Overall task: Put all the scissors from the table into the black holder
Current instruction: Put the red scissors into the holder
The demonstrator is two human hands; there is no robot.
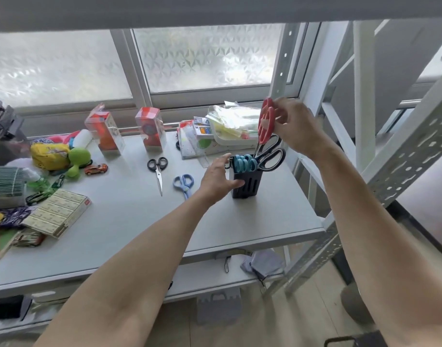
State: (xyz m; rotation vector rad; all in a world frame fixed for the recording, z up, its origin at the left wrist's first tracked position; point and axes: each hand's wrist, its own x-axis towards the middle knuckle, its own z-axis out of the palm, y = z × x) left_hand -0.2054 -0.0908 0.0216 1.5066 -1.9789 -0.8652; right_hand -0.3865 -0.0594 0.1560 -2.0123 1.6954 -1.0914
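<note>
My right fingers (pixel 281 113) pinch the red plastic-handled scissors (pixel 266 121), blades down into the black slotted holder (pixel 247 182) on the grey tabletop (pixel 129 216). My left fingers (pixel 236 184) curl around the holder's side. Blue-handled scissors (pixel 245 163) and big black-handled scissors (pixel 271 156) stand inside. Small black-handled scissors (pixel 157 169) and light blue scissors (pixel 183 184) lie on the tabletop.

matt grey table (pixel 129 221); matt black plastic holder (pixel 246 185); glossy red plastic scissor handles (pixel 267 120); shiny metal blades.
</note>
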